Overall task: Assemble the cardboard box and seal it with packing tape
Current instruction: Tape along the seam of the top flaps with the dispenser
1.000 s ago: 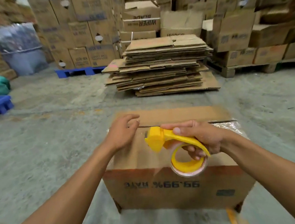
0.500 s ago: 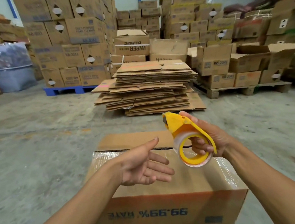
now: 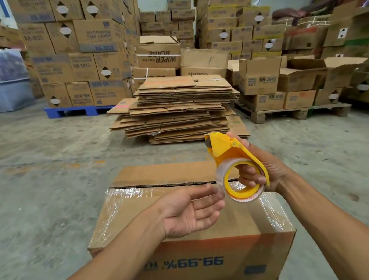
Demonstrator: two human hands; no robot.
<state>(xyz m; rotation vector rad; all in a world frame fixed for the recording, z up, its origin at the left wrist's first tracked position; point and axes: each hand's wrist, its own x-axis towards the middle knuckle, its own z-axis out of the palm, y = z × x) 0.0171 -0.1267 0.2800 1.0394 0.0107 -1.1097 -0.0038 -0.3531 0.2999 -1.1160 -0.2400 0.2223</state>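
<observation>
holding the yellow tape dispenser [image 3: 236, 164] up over the cardboard box [image 3: 185, 223], the right hand [image 3: 261, 169] grips it through the roll; the left hand [image 3: 191, 210] – palm up, fingers spread, empty – sits just left of it; the open seam [image 3: 160, 185] runs left-right just beyond both hands.

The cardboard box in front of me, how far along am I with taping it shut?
Done: the cardboard box stands assembled, flaps folded shut, with clear tape shining across the near flap and down both sides. In hand: the right hand holds the yellow tape dispenser above the box; the left hand is open beside the roll. Left: the seam between the flaps looks dark and possibly untaped.
</observation>
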